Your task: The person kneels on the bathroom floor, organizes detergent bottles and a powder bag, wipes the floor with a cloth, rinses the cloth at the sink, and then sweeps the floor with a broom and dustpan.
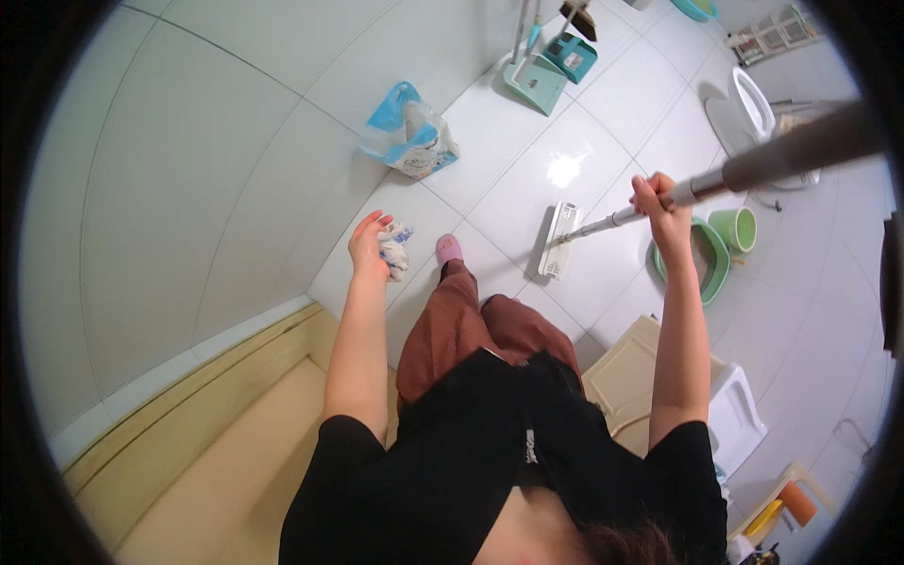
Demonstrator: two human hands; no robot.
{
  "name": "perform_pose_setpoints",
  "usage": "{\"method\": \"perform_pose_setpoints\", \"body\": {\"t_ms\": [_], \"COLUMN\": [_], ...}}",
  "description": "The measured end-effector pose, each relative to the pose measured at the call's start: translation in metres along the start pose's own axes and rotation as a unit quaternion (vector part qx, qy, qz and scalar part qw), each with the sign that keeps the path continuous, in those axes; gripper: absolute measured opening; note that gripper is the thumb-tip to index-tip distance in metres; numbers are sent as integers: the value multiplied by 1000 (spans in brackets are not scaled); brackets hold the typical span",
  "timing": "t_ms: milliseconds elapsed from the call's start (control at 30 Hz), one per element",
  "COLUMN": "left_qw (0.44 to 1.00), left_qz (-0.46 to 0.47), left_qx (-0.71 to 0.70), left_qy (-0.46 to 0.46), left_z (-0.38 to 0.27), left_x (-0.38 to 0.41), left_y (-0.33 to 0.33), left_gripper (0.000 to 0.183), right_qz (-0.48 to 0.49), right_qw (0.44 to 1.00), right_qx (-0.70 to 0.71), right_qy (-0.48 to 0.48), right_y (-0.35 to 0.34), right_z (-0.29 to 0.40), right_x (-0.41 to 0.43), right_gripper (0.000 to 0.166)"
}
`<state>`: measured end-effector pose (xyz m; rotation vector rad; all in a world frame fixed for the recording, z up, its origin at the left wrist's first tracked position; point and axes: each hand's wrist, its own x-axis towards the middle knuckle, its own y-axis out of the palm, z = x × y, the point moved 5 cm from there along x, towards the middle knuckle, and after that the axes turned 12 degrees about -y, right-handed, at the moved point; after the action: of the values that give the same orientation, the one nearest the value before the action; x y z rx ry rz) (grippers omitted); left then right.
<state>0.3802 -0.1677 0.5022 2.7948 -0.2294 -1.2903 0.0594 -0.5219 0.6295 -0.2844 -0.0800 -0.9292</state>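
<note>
My right hand [662, 205] is wrapped around the metal pole [611, 224] of a flat mop. The pole slants up to a thick dark grip [798, 152] at the right. Its white rectangular mop head [560, 240] rests on the tiled floor. In my left hand [369, 244] is a crumpled white and blue cloth [395, 252], partly covered by the fingers. A plastic bag [413, 134], blue and clear with contents inside, stands against the wall ahead of that hand.
Teal dustpans [534, 81] with a broom [579, 20] stand along the wall. On the right are a toilet [751, 106], a green basin [719, 279] and a green bucket [734, 229]. A beige cabinet [625, 364] stands close by on my right, a bathtub [212, 459] on my left.
</note>
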Motion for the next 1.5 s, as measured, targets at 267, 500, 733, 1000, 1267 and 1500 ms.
{"method": "perform_pose_setpoints", "body": {"t_ms": [267, 500, 733, 1000, 1267, 1500], "left_qw": [974, 916, 889, 920, 993, 983], "left_qz": [-168, -166, -57, -7, 5, -130], "left_qx": [135, 364, 443, 390, 36, 1], "left_qy": [-62, -25, -101, -40, -115, -126], "left_z": [-33, -22, 1, 56, -25, -4], "left_x": [189, 374, 418, 355, 190, 128], "left_y": [-7, -21, -19, -6, -12, -139], "left_gripper": [35, 57, 38, 34, 20, 19], "right_qz": [51, 28, 28, 57, 33, 42], "right_qw": [997, 996, 994, 991, 990, 990], "right_qx": [43, 77, 92, 106, 131, 134], "right_qy": [40, -20, -45, -54, -41, -21], "right_y": [85, 134, 183, 197, 182, 204], "right_z": [2, -36, -42, -40, -53, -42], "right_x": [60, 91, 103, 109, 122, 132], "right_gripper": [27, 29, 32, 31, 31, 32]}}
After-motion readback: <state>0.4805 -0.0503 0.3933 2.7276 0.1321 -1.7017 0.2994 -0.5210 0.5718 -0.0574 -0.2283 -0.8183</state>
